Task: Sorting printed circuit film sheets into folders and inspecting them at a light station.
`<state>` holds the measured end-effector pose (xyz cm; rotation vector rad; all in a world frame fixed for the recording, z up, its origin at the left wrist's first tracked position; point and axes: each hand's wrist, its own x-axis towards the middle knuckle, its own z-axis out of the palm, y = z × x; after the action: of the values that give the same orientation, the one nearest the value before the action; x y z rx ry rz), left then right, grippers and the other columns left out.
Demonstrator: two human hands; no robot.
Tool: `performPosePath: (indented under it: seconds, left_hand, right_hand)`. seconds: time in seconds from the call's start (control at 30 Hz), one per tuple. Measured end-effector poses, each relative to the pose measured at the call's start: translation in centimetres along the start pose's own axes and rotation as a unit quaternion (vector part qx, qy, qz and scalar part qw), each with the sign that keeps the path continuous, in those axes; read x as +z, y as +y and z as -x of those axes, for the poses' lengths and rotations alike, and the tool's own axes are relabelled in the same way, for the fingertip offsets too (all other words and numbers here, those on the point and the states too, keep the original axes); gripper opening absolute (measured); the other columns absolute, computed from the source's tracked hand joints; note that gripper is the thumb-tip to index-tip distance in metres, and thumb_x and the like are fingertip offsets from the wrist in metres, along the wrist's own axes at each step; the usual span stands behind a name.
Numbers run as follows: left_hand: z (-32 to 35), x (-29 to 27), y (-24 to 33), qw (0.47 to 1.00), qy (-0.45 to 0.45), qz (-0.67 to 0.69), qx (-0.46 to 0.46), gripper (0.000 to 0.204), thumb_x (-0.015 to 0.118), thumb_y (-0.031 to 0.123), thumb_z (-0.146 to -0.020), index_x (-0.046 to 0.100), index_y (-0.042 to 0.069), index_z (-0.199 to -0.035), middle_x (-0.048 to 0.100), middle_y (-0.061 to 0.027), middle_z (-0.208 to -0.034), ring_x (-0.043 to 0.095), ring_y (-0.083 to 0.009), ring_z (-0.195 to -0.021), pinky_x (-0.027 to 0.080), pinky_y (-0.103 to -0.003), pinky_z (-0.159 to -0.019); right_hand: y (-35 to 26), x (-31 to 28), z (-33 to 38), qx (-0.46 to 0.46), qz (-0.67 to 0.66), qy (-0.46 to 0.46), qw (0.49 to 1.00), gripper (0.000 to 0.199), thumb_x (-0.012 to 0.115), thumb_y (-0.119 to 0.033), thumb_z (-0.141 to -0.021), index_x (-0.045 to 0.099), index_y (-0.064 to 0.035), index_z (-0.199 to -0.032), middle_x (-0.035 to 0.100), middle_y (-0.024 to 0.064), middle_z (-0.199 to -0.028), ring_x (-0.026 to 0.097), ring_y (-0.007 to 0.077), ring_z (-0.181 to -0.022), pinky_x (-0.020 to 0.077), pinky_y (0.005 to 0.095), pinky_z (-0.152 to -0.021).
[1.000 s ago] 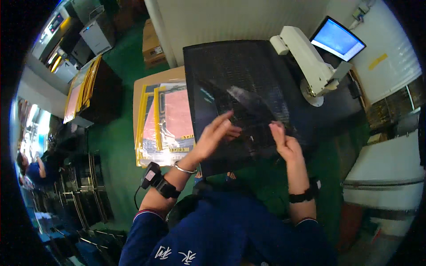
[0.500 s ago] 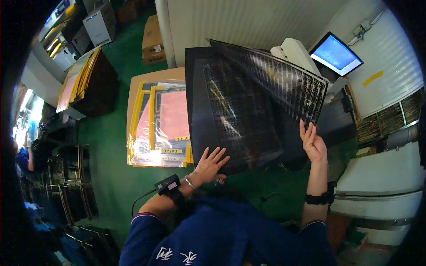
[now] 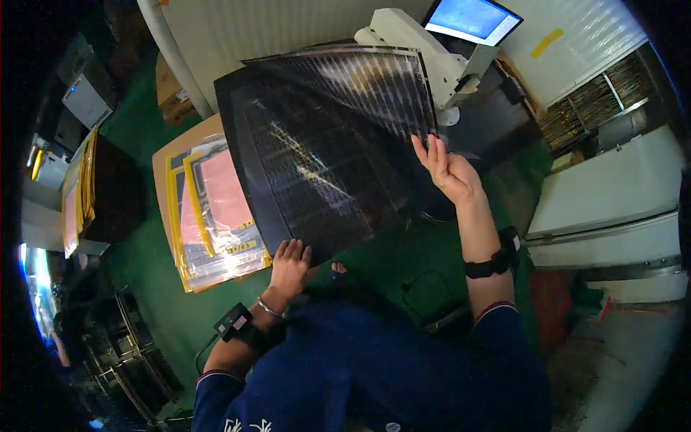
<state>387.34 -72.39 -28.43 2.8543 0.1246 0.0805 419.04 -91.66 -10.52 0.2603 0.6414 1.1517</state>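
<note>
A large dark film sheet (image 3: 327, 155) with a fine printed pattern lies over a black tabletop (image 3: 234, 122). Its far right part is lifted and folded back, showing a glossy striped flap (image 3: 374, 75). My right hand (image 3: 453, 176) grips the near right corner of that flap between its fingers; the thumb is mostly hidden. Down at the near left corner, my left hand (image 3: 290, 265) rests flat with fingers stretched out, pressing on the sheet or the tabletop edge; I cannot tell which.
Left of the tabletop, yellow-edged film sheets (image 3: 216, 252) with pink paper lie on brown cardboard. A white machine (image 3: 414, 43) and a lit monitor (image 3: 471, 21) stand behind on the right. Another stack of yellow-edged sheets (image 3: 75, 191) is farther left. White cabinets (image 3: 612, 194) flank the right side.
The whole view has turned, so the scene sits farther left. My right hand still holds the flap's corner. My left hand's fingers have drawn closer together at the near edge.
</note>
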Motion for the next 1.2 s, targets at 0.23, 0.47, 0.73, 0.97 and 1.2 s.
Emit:
performPosePath:
  seconds: [0.23,0.47,0.73,0.97,1.2]
  left_hand:
    - [-0.3,-3.6,0.0,1.000,-0.002,0.007,0.007,0.035,0.062,0.022,-0.075,0.058,0.005,-0.104,0.059,-0.0181,-0.104,0.059,-0.0297,-0.094,0.047,-0.038,-0.080]
    - [-4.3,-10.4,-3.2,0.955,0.280,0.090,-0.040,0.036,0.062,0.001,-0.071,0.059,0.005,-0.107,0.063,-0.0140,-0.099,0.063,-0.0284,-0.084,0.052,-0.036,-0.070]
    - [-4.3,-8.9,-2.7,0.954,0.293,0.063,-0.027,0.033,0.057,-0.003,-0.072,0.062,0.006,-0.103,0.063,-0.0139,-0.101,0.064,-0.0288,-0.083,0.054,-0.035,-0.070]
    - [-2.3,-5.4,-1.8,0.987,0.156,0.044,-0.009,0.032,0.055,0.005,-0.074,0.060,0.007,-0.105,0.058,-0.0161,-0.111,0.057,-0.0303,-0.101,0.050,-0.039,-0.081]
    - [-0.1,-2.6,-1.6,0.978,0.076,0.147,-0.129,0.029,0.062,0.016,-0.074,0.062,0.009,-0.102,0.051,-0.0205,-0.119,0.049,-0.0342,-0.111,0.043,-0.040,-0.091]
  right_hand:
    - [0.3,-1.0,0.8,-0.035,-0.017,0.005,0.999,0.033,0.028,0.001,-0.092,0.032,0.0107,-0.123,0.032,0.0241,-0.132,0.054,0.0358,-0.105,0.0533,0.0387,-0.085]
    - [0.6,-1.0,0.7,-0.016,-0.019,0.001,1.000,0.033,0.027,0.000,-0.092,0.032,0.0102,-0.124,0.034,0.0238,-0.131,0.054,0.0364,-0.104,0.0534,0.0394,-0.085]
    - [0.6,-2.1,0.2,-0.009,-0.015,0.016,1.000,0.032,0.031,-0.001,-0.092,0.036,0.0103,-0.122,0.034,0.0233,-0.131,0.055,0.0349,-0.104,0.0532,0.0378,-0.085]
    - [0.8,-3.3,0.2,-0.016,-0.017,0.045,0.999,0.031,0.031,-0.001,-0.092,0.039,0.0098,-0.120,0.037,0.0224,-0.130,0.055,0.0335,-0.104,0.0526,0.0375,-0.086]
    - [2.5,-8.6,-1.4,0.004,0.127,0.090,0.988,0.029,0.038,-0.004,-0.092,0.045,0.0067,-0.118,0.050,0.0208,-0.119,0.058,0.0299,-0.100,0.0542,0.0352,-0.082]
